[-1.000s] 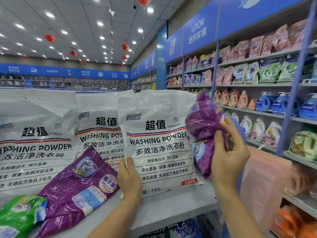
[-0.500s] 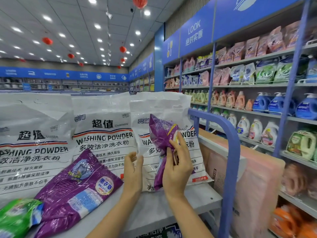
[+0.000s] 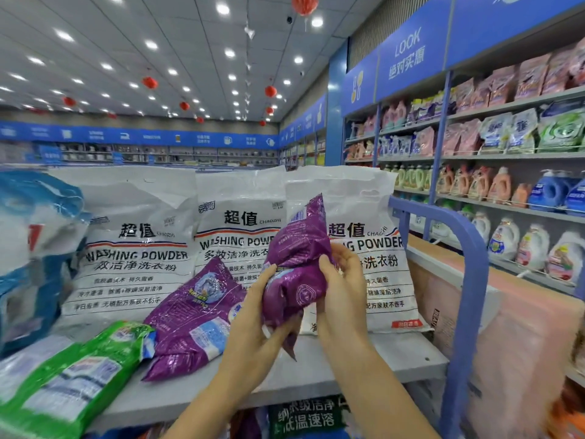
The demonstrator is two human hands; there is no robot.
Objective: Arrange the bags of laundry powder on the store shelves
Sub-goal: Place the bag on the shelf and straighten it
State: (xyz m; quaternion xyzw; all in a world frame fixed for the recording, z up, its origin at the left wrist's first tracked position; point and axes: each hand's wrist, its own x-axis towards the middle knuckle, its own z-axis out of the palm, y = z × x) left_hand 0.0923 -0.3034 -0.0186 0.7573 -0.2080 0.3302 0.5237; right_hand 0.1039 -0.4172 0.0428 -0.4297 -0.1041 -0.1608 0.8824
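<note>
Work looks partly done: the right white bag [image 3: 380, 248] stands on the shelf [image 3: 364, 359] with two more white bags [image 3: 240, 217] in a row to its left, while a loose purple bag [image 3: 193, 318] and a green bag [image 3: 79, 375] lie flat left of it, nearer, not yet stood up. Just in front of that right white bag the held purple bag [image 3: 297, 267] is upright — left hand [image 3: 253, 315] curled round its lower part, right hand [image 3: 345, 289] wrapped round its side — yet to be set down.

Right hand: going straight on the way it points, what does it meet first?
Probably the rightmost white washing powder bag standing behind the purple bag that the right hand grips, though the gap between them is unclear.
</note>
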